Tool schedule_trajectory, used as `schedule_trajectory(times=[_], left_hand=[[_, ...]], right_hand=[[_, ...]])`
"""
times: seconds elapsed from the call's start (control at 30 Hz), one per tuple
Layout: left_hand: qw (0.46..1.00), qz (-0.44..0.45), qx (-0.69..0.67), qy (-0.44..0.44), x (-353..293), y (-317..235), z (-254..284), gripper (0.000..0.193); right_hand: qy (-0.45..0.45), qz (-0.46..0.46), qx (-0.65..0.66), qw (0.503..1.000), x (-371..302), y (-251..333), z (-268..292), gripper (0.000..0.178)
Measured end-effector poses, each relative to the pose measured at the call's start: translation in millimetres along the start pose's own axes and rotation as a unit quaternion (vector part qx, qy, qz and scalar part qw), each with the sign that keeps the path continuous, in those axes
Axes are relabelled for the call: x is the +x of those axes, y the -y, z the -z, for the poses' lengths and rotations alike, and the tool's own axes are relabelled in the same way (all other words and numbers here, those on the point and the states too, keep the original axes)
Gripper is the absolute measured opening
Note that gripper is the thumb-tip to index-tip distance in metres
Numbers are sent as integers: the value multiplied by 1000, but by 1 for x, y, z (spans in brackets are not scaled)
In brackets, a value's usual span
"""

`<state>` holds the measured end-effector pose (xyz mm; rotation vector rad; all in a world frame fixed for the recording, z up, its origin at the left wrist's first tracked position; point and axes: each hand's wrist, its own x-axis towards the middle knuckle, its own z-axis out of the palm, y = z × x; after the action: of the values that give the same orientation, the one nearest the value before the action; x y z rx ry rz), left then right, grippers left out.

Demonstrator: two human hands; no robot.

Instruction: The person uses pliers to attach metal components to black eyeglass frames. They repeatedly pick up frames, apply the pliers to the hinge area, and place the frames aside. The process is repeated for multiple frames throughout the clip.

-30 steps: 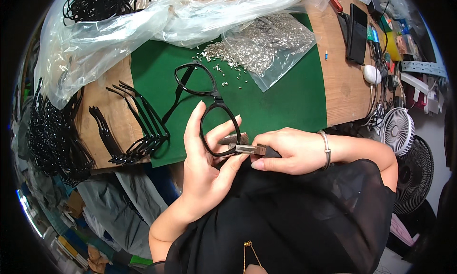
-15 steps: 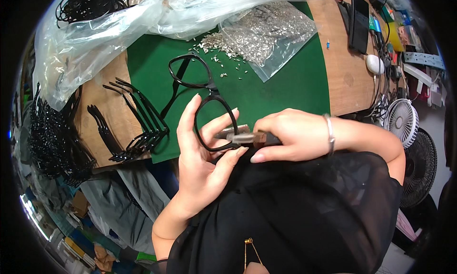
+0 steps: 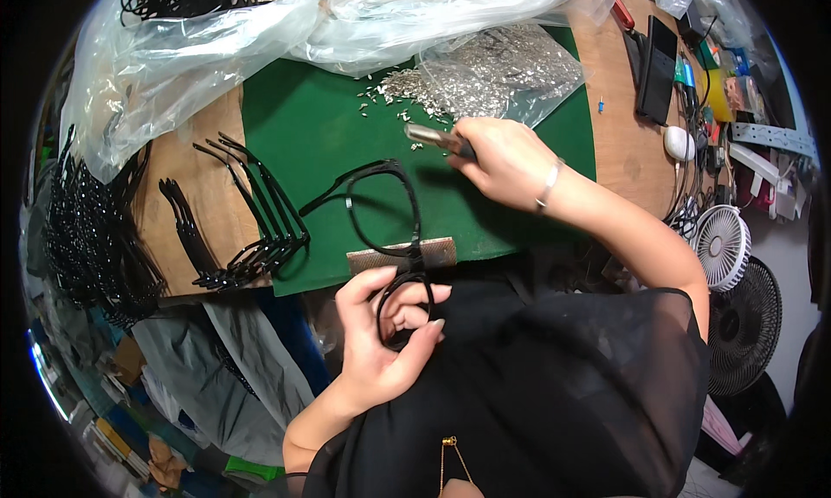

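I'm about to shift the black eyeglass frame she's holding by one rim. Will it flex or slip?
Probably light: the left hand carries the black eyeglass frame by one lens ring. Its thin rims look apt to flex or twist if pushed. The free temple arm trails on the green mat, so it may swing or snag.

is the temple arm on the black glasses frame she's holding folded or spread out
Spread: the one visible temple arm angles away from the black glasses frame across the green mat.

Wooden workbench (image 3: 616,108) carrying green mat (image 3: 312,134), clear plastic sheeting (image 3: 286,30), black temple arms (image 3: 251,212), phone (image 3: 656,69).
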<state>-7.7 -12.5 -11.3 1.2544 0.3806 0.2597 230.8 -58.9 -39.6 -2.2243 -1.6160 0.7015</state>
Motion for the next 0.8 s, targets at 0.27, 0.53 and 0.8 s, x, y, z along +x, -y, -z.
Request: schedule_trajectory(times=[0.27,0.53,0.8], left_hand=[[958,182,-187,117,5,-1,13,79],[985,107,-112,-73,11,16,-10,35],[992,-10,-2,-125,21,15,-37,45]], right_hand=[[-48,19,-50,997,5,-7,-21,16],[-24,-75,312,947,-45,44,4,17],[-94,-121,631,761,-59,70,-25,14]])
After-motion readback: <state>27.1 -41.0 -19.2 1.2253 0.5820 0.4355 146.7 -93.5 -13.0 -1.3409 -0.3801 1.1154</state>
